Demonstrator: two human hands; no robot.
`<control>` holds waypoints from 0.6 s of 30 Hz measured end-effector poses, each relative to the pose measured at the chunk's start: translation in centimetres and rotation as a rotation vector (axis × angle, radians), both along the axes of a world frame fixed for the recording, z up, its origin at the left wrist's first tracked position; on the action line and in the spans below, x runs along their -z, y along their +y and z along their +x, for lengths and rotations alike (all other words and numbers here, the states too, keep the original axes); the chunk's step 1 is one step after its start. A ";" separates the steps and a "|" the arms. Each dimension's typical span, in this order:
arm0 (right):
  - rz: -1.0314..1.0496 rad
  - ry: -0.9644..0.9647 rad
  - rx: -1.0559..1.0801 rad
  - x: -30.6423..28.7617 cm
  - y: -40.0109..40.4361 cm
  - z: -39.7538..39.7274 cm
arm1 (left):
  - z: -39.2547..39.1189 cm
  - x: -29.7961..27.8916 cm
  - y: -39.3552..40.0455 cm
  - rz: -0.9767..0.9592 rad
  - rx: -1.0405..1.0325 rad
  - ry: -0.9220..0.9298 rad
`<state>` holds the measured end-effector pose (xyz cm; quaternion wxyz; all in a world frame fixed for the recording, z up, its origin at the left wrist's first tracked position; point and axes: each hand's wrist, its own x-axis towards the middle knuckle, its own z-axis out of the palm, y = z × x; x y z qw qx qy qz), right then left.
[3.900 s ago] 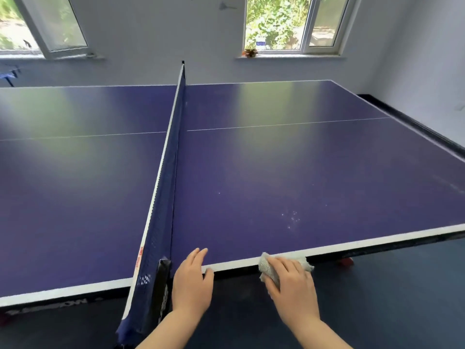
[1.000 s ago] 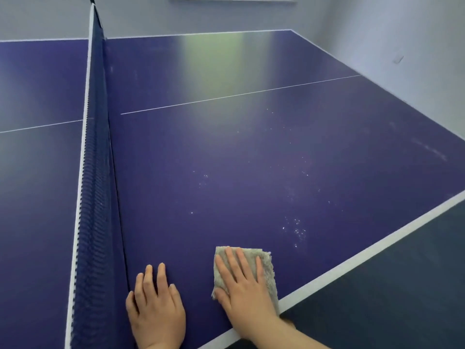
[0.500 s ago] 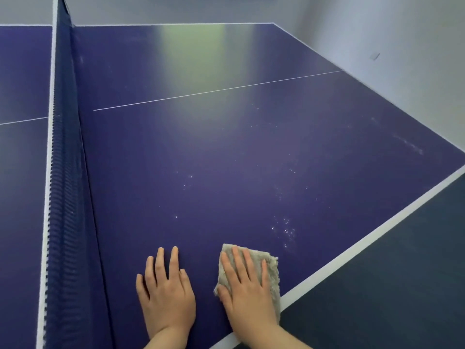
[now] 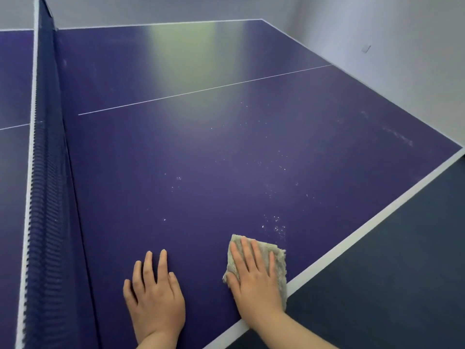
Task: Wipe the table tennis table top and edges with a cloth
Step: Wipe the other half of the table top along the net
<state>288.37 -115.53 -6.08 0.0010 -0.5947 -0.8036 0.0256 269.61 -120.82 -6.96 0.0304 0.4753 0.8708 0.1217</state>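
Grey cloth [image 4: 273,258] is lying near the white edge of the blue desk [image 4: 201,152] under the flat right hand [image 4: 254,275], the left hand [image 4: 156,293] is resting flat, and white specks [image 4: 275,224] might be getting pushed around, not picked up.

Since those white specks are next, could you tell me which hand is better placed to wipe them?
The right hand: it already presses the cloth flat, just short of the white specks. The left hand lies bare on the table top.

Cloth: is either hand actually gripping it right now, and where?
Neither grips it. The right hand presses flat on the cloth's middle with straight fingers; the left hand rests bare on the table.
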 end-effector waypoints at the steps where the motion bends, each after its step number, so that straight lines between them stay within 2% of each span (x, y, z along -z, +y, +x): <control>1: -0.009 0.013 -0.012 0.0 -1.3 0.0 | 0.0 0.0 0.1 0.003 -0.001 -0.001; 5: -0.084 0.017 -0.215 -0.2 -3.7 -1.8 | 0.1 0.5 -0.1 0.071 0.056 0.004; 9: -0.112 -0.038 -0.372 -1.2 0.3 -1.5 | 1.3 0.1 -0.3 0.105 0.228 0.044; 10: -0.103 -0.057 -0.343 -1.1 1.4 -1.0 | 2.1 -0.1 -0.1 0.100 0.227 0.019; 14: -0.090 0.005 0.012 -0.9 1.7 1.4 | 5.4 -0.5 0.9 0.046 0.157 -0.119; 16: -0.047 0.042 0.047 -0.8 -0.3 2.0 | 6.0 -0.6 1.2 0.014 0.121 -0.119; 18: -0.059 0.042 -0.003 -1.1 -2.0 1.5 | 6.1 -0.6 1.5 0.000 0.119 -0.105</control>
